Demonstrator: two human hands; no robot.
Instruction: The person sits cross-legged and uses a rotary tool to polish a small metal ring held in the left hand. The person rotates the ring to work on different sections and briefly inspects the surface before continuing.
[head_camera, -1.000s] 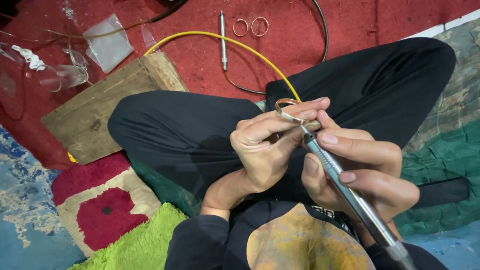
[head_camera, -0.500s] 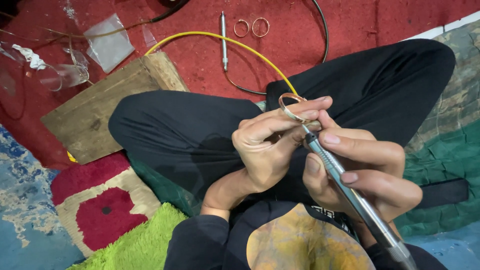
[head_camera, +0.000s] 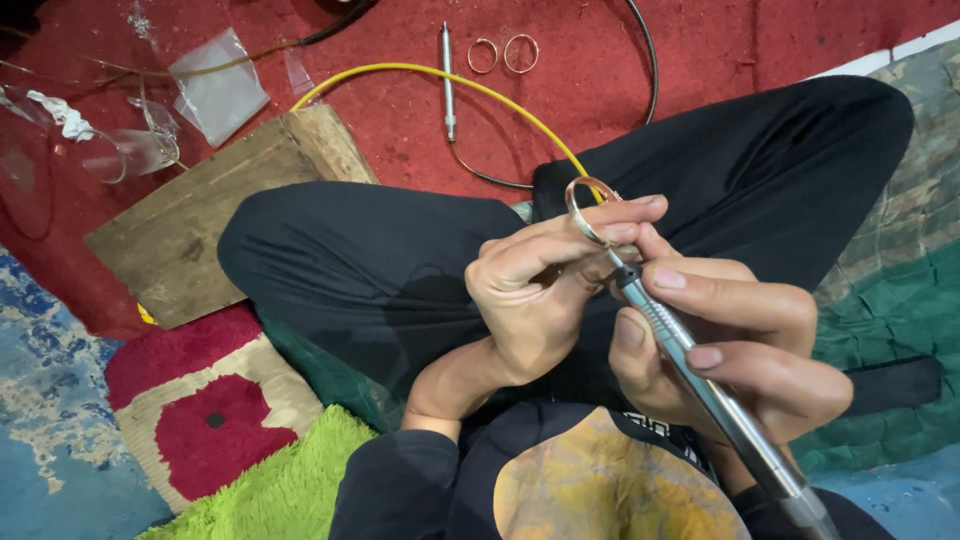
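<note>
While the left hand (head_camera: 535, 290) pinches a ring (head_camera: 588, 208), the right hand (head_camera: 735, 340) grips a rotary handpiece (head_camera: 700, 385).

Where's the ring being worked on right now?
In the head view, the ring sits right of centre, pinched in the fingertips of the left hand, above the crossed legs. The tip of the metal handpiece, held in the right hand, meets it from below.

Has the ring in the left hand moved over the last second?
Yes. The ring, pinched by the left hand, has lifted slightly up the frame toward the yellow cable; it now stands clear above the fingertips, against the handpiece tip.
</note>
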